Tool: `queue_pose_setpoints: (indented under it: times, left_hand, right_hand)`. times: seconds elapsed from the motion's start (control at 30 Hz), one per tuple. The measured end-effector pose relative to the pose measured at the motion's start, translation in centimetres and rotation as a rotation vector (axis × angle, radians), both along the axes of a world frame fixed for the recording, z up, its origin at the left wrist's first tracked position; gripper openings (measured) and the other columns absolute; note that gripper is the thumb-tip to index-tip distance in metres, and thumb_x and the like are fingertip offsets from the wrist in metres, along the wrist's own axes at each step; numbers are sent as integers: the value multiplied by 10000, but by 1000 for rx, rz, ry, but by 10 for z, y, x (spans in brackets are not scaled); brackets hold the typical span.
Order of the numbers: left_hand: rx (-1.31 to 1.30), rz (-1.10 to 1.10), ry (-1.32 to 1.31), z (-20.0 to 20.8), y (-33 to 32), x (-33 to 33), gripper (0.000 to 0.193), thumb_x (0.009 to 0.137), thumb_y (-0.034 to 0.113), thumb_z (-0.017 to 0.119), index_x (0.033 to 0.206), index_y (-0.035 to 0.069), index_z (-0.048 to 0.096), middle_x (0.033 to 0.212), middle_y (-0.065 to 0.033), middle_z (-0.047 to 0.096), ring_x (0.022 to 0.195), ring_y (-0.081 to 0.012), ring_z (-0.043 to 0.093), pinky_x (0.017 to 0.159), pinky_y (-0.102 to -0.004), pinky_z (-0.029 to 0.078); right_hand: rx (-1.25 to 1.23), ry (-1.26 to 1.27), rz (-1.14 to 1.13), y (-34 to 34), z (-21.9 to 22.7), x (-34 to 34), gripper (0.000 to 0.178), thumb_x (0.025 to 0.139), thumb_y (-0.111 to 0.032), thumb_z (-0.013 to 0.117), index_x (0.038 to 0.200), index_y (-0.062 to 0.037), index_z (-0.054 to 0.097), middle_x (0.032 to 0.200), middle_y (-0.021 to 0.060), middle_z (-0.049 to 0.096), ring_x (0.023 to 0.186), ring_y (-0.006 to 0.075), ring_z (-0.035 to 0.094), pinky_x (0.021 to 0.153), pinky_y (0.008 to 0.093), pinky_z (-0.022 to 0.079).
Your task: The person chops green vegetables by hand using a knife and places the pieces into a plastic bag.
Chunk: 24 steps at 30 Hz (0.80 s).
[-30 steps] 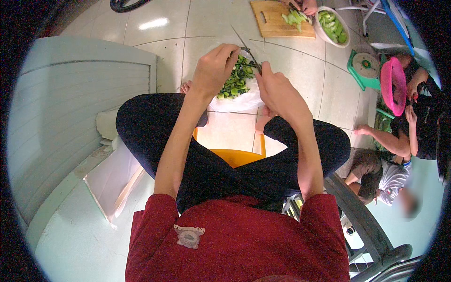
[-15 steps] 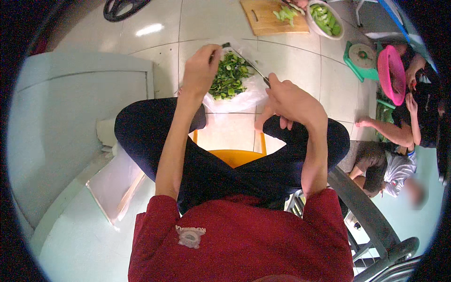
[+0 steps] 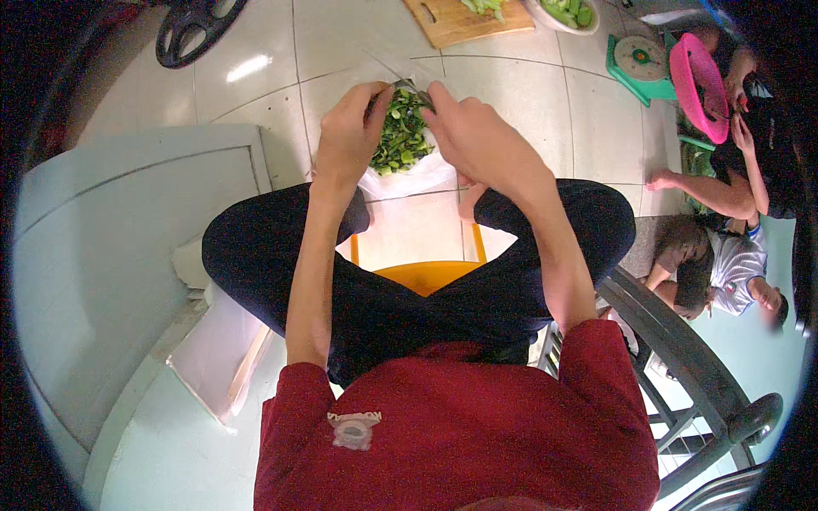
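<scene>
Chopped green vegetable pieces (image 3: 399, 136) lie heaped on a white, see-through plastic bag (image 3: 413, 184) on the floor between my feet. My left hand (image 3: 348, 136) is closed at the left of the heap, its fingertips pinching a small dark piece, probably vegetable; its exact kind is hard to tell. In my right hand (image 3: 481, 140) is a knife (image 3: 411, 86), its blade pointing left toward my left fingertips. Both hands are close together above the heap, and the right fingers hide most of the knife's handle.
Ahead lie a wooden cutting board (image 3: 464, 25) with pale green slices and a white bowl (image 3: 567, 15) of green pieces. To the right are a green scale (image 3: 641, 64), a pink basket (image 3: 699, 89) and other people. A pale cabinet (image 3: 136, 204) stands left.
My right hand has moved left with the knife, bringing the blade to my left fingertips. My left hand has shifted slightly left. The view has tilted, so the board and bowl sit higher.
</scene>
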<state>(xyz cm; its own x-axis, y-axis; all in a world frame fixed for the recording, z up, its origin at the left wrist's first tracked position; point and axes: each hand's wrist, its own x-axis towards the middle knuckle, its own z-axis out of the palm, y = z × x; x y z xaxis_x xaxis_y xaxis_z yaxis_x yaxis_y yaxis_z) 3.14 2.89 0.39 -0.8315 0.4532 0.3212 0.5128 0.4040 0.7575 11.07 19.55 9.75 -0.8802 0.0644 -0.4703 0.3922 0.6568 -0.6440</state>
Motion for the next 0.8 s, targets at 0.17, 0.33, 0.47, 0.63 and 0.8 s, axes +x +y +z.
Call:
queue_pose_setpoints:
  times: [0.17,0.33,0.47,0.63,0.8]
  left_hand:
    - [-18,-47,58,0,-4,1,174,914,85,697,1080,36,683,1003,-141,723,810,-236,723,723,-329,564]
    - [82,-33,115,-3,1,-1,112,891,55,708,985,18,660,903,-159,702,759,-315,697,650,-356,547]
    - [49,-35,94,-2,-2,-1,115,888,56,709,984,20,658,897,-155,701,753,-319,693,648,-359,547]
    - [52,-50,110,0,-2,-1,105,891,52,700,980,19,655,901,-152,698,762,-317,695,655,-363,549]
    - [63,25,160,-5,-3,-5,125,906,61,692,1023,25,668,921,-132,713,737,-260,703,647,-339,557]
  right_hand:
    - [180,237,124,-4,-27,2,234,1031,-220,475,1065,8,439,659,251,605,623,453,637,579,524,517]
    - [282,310,166,-5,-28,-1,242,1013,-188,473,1075,46,461,684,276,628,670,464,654,633,538,530]
    - [184,265,83,-8,-23,-1,227,1038,-215,466,1058,9,434,622,263,601,626,462,640,599,540,517]
    - [184,205,96,-7,-26,-1,233,1042,-221,454,1060,10,432,630,263,605,618,459,642,598,538,523]
    - [214,204,101,-4,-29,1,246,1045,-228,439,1060,18,430,679,277,620,616,461,646,602,530,534]
